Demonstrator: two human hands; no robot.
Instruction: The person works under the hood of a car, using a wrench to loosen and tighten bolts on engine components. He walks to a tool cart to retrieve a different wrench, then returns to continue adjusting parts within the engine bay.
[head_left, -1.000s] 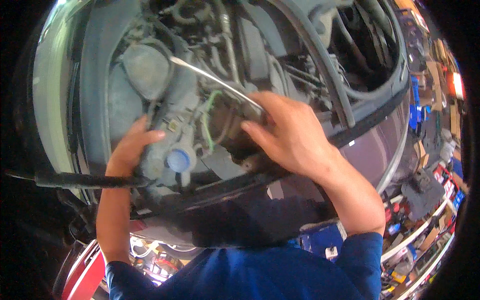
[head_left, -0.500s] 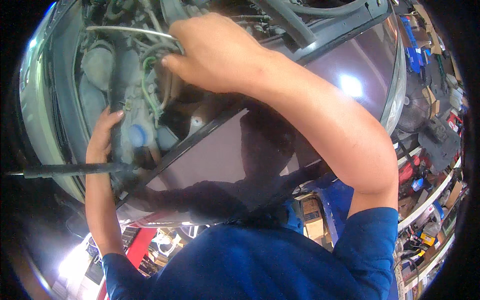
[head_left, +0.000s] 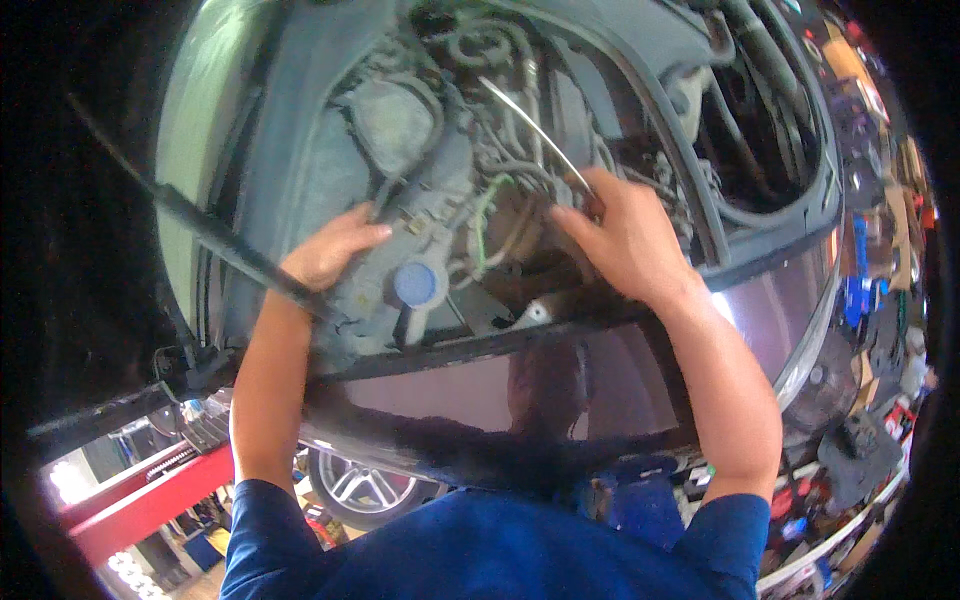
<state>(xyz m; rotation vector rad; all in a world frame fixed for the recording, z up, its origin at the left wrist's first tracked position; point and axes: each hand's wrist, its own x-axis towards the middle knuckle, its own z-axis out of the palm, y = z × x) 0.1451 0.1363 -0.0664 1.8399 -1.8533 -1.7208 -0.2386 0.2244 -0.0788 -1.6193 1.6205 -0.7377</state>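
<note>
Over the open engine bay, my right hand (head_left: 622, 228) is closed round a thin, shiny metal rod (head_left: 535, 125). The rod slants up and left over the hoses, and the end inside my fist is hidden. A green wire loop (head_left: 482, 225) lies to the left of that hand. My left hand (head_left: 335, 250) is at the left side of the bay, its thumb and finger on either side of a black hose (head_left: 418, 165); the other fingers are hidden. Beside it is a round blue cap (head_left: 415, 285), with a rounded grey housing (head_left: 395, 125) beyond.
A dark support strut (head_left: 235, 245) crosses above my left forearm. The glossy dark fender (head_left: 460, 395) lies between my body and the bay. Below are a wheel (head_left: 365, 485) and a red beam (head_left: 150, 505). At right stand a fan (head_left: 825, 385) and cluttered shelves.
My view has shifted, so the bay sits further right and lower. My right hand has drawn back toward me, and the rod now points more steeply away. My left hand stays near the blue cap.
</note>
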